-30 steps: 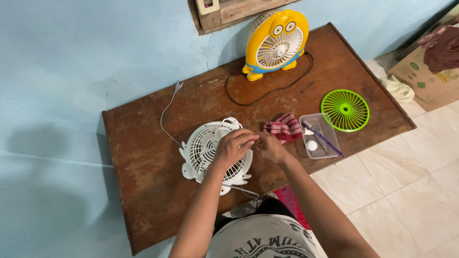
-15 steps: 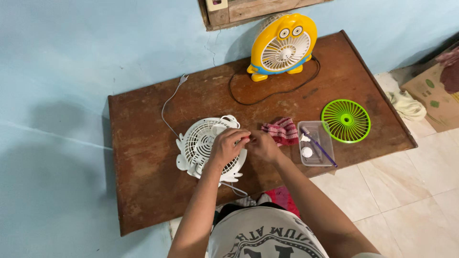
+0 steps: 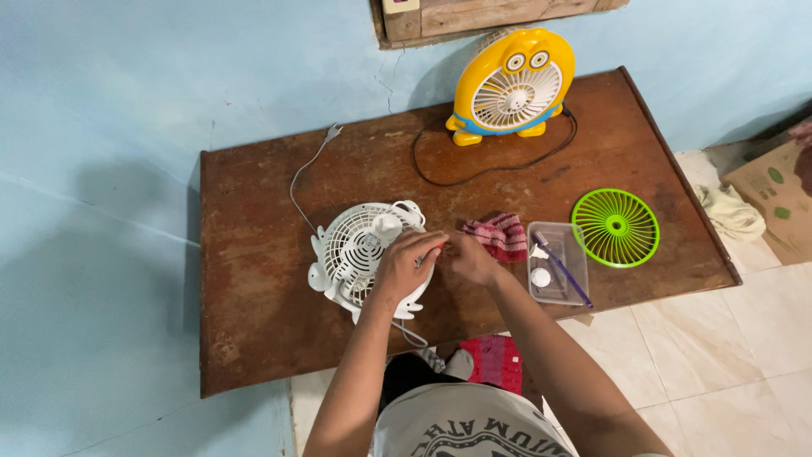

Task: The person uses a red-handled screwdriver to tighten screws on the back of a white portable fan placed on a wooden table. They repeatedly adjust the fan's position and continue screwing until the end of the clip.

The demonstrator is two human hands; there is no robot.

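While both hands meet at the white fan's (image 3: 362, 254) right edge: left hand (image 3: 404, 268) curled on the grille, right hand (image 3: 468, 258) pinching something too small to tell. Fan flat on the table (image 3: 254, 338), grille on. Green grille (image 3: 615, 227) off, lying beside the tray (image 3: 556, 272). Yellow fan (image 3: 512, 85) upright behind.

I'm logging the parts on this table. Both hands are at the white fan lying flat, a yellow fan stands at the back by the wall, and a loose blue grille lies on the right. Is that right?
Not quite: the loose grille is green, not blue, as the head view shows. The rest holds: the left hand and right hand meet at the white fan, and the yellow fan stands by the wall.
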